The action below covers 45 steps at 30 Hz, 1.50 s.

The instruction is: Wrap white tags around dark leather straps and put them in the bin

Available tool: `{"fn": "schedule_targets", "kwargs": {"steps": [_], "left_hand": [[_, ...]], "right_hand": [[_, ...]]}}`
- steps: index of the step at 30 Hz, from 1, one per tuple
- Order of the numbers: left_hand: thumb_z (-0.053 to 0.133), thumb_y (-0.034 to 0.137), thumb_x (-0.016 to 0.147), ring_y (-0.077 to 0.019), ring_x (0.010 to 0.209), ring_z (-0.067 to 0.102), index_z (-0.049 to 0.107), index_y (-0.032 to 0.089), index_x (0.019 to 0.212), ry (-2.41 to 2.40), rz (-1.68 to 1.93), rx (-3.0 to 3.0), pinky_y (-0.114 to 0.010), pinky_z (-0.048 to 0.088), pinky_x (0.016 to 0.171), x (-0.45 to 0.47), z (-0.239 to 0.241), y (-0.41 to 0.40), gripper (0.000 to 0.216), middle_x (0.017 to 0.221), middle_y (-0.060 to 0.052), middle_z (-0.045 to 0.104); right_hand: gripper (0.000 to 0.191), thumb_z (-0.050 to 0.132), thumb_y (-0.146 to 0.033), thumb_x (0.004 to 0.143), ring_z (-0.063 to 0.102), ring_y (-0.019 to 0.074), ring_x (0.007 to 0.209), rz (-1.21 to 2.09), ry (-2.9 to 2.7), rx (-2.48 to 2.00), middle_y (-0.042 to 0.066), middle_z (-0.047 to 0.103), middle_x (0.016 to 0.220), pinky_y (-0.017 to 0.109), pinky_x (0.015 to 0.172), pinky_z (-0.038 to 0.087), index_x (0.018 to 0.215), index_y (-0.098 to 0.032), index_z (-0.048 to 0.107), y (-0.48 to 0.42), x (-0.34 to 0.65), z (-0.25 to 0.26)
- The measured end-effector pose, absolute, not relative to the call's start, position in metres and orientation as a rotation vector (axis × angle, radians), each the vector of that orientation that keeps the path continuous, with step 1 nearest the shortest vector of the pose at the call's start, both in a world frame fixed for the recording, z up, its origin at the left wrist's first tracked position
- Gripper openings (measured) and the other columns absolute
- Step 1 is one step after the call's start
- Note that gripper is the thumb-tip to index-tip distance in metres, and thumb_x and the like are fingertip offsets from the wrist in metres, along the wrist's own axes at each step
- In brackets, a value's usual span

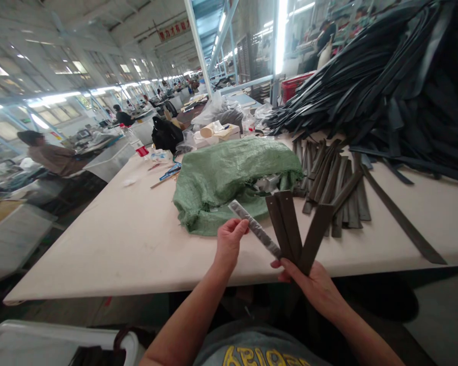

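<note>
Thumb and fingers of the right hand [315, 287] pinch 3 dark strips [290, 223] at their lower ends, so they fan upward over the table [118, 244] edge. The left hand [229, 241] nips the top of a grey strip [257, 231], whose lower end meets the fan. Behind them, a green sack [221, 178] gapes open, its pale contents too hidden to identify.

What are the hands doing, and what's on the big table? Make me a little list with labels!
Left hand: pinches the silvery strip near its far end
Right hand: grips fanned dark strips, and the silvery strip's near end
Table: pale, long
Green sack: crumpled, behind the hands
Loose strips: lying right of the sack
Black heap: piled high, far right
Another person: at a bench, far left
</note>
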State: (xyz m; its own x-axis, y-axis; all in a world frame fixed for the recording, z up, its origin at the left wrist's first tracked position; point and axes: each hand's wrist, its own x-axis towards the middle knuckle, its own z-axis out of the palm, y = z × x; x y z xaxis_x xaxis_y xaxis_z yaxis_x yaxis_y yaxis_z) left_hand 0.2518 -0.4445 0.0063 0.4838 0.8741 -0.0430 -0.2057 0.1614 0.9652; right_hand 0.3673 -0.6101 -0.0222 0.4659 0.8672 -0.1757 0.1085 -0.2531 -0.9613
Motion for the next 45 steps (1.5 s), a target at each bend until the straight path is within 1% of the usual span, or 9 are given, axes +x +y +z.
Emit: {"fn": "schedule_targets", "kwargs": {"steps": [2, 11, 17, 24, 31, 34, 38, 42, 45], "left_hand": [[0.077, 0.042, 0.071, -0.0107, 0.064, 0.051, 0.068, 0.014, 0.069, 0.733, 0.888, 1.259, -0.024, 0.042, 0.068, 0.250, 0.010, -0.438, 0.030, 0.065, 0.001, 0.060], [0.077, 0.039, 0.069, -0.0101, 0.062, 0.048, 0.066, 0.016, 0.069, 0.724, 0.893, 1.284, -0.023, 0.039, 0.065, 0.251, 0.015, -0.458, 0.025, 0.064, 0.002, 0.059], [0.076, 0.039, 0.071, -0.0149, 0.069, 0.059, 0.067, 0.015, 0.063, 0.676, 0.709, 1.272, -0.027, 0.045, 0.070, 0.248, 0.005, -0.489, 0.027, 0.070, -0.004, 0.066], [0.065, 0.067, 0.074, -0.0217, 0.084, 0.068, 0.065, 0.014, 0.103, 0.621, 0.637, 0.760, -0.032, 0.051, 0.075, 0.256, 0.008, -0.466, 0.060, 0.103, -0.014, 0.070], [0.078, 0.042, 0.072, -0.0162, 0.070, 0.068, 0.063, 0.016, 0.103, 0.630, 0.831, 0.702, -0.032, 0.051, 0.080, 0.280, 0.019, -0.455, 0.044, 0.079, -0.004, 0.071], [0.079, 0.050, 0.068, -0.0138, 0.070, 0.066, 0.062, 0.017, 0.093, 0.585, 0.944, 0.754, -0.028, 0.051, 0.076, 0.285, 0.020, -0.463, 0.044, 0.076, -0.002, 0.069], [0.073, 0.055, 0.073, -0.0087, 0.062, 0.058, 0.059, 0.019, 0.084, 0.581, 0.992, 0.850, -0.020, 0.046, 0.061, 0.284, 0.019, -0.473, 0.040, 0.072, 0.002, 0.062], [0.064, 0.059, 0.080, -0.0061, 0.044, 0.041, 0.054, 0.022, 0.087, 0.653, 0.870, 0.938, -0.018, 0.030, 0.039, 0.275, 0.007, -0.491, 0.039, 0.062, 0.007, 0.050], [0.062, 0.062, 0.079, -0.0059, 0.041, 0.033, 0.056, 0.020, 0.086, 0.708, 0.785, 1.030, -0.019, 0.024, 0.035, 0.266, -0.002, -0.504, 0.043, 0.057, 0.007, 0.043]], "right_hand": [[0.057, 0.050, -0.065, 0.085, 0.067, 0.0229, 0.071, 0.918, -0.817, -1.657, 0.007, 0.073, 0.073, 0.031, 0.068, 0.052, 0.099, -0.016, 0.075, -0.610, 0.363, -0.024], [0.046, 0.058, -0.060, 0.078, 0.064, 0.0208, 0.057, 0.730, -0.751, -1.724, 0.005, 0.067, 0.058, 0.029, 0.060, 0.050, 0.064, -0.018, 0.071, -0.598, 0.355, -0.018], [0.040, 0.064, -0.055, 0.075, 0.064, 0.0196, 0.054, 0.643, -0.647, -1.633, 0.006, 0.068, 0.060, 0.027, 0.054, 0.051, 0.063, -0.018, 0.069, -0.592, 0.360, -0.011], [0.043, 0.061, -0.055, 0.079, 0.063, 0.0188, 0.054, 0.699, -0.753, -1.656, 0.006, 0.067, 0.058, 0.026, 0.055, 0.050, 0.059, -0.017, 0.068, -0.595, 0.357, -0.018], [0.049, 0.058, -0.061, 0.083, 0.070, 0.0267, 0.075, 0.818, -0.787, -1.610, 0.011, 0.075, 0.076, 0.034, 0.072, 0.054, 0.077, -0.015, 0.075, -0.593, 0.349, -0.033], [0.051, 0.058, -0.062, 0.083, 0.071, 0.0288, 0.082, 0.776, -0.799, -1.599, 0.012, 0.076, 0.084, 0.037, 0.077, 0.054, 0.083, -0.015, 0.075, -0.589, 0.347, -0.031], [0.049, 0.057, -0.062, 0.083, 0.070, 0.0249, 0.068, 0.749, -0.790, -1.571, 0.011, 0.074, 0.076, 0.033, 0.065, 0.055, 0.080, -0.015, 0.073, -0.581, 0.339, -0.025], [0.042, 0.060, -0.056, 0.082, 0.067, 0.0213, 0.057, 0.690, -0.738, -1.526, 0.008, 0.072, 0.068, 0.029, 0.056, 0.054, 0.079, -0.016, 0.070, -0.575, 0.333, -0.021], [0.037, 0.062, -0.052, 0.081, 0.066, 0.0212, 0.057, 0.627, -0.732, -1.497, 0.007, 0.071, 0.066, 0.029, 0.055, 0.054, 0.085, -0.016, 0.071, -0.574, 0.333, -0.020]]}}
